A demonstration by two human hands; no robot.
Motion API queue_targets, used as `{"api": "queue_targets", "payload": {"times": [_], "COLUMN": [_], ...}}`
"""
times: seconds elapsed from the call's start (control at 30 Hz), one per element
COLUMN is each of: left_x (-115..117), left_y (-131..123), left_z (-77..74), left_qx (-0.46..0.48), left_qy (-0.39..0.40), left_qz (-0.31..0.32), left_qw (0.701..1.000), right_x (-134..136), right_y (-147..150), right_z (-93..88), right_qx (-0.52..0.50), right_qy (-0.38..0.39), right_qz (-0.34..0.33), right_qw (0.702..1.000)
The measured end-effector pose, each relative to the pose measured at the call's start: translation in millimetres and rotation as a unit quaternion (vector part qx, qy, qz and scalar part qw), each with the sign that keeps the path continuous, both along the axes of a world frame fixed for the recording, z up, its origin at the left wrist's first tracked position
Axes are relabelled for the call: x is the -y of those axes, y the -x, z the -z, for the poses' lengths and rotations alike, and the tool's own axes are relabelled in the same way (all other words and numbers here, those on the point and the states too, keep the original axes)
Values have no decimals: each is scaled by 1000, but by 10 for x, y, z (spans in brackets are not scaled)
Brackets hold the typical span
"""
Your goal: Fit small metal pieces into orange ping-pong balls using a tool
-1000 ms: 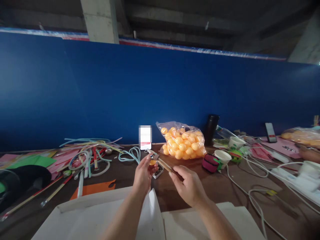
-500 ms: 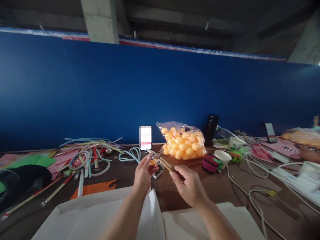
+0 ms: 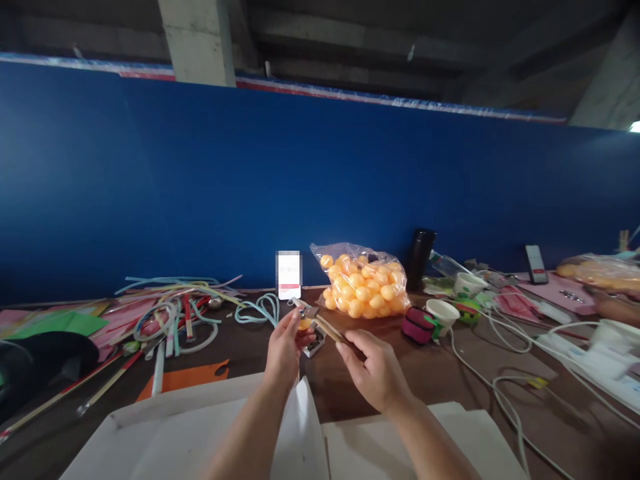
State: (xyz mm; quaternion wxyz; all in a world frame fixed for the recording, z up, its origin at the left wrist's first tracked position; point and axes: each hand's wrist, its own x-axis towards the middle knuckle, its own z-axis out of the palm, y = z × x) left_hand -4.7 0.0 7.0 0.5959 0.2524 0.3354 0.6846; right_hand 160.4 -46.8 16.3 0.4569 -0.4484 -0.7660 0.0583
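Orange rounded object [image 3: 304,324], partly hidden, is pinched in the curled left hand [image 3: 283,347] near a small white box [image 3: 311,354]; the right hand [image 3: 374,368] closes narrowly around a slim tan stick-like tool [image 3: 328,329], whose far end points toward the left hand.

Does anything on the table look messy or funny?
Yes! At the left, the colourful strips lie in a jumbled heap. The orange sheet near them has a curved notch at its right end, maybe cut or torn. At the right, the white cable loops untidily.
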Motion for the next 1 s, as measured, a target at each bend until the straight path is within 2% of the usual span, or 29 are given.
{"api": "queue_targets", "payload": {"times": [1.0], "left_x": [-41], "left_y": [12], "left_z": [71], "left_qx": [-14], "left_qy": [6], "left_qz": [-5], "left_qw": [1000], "right_x": [-16], "right_y": [2], "right_z": [30], "right_qx": [0], "right_qy": [16], "right_qz": [6], "right_qw": [1000]}}
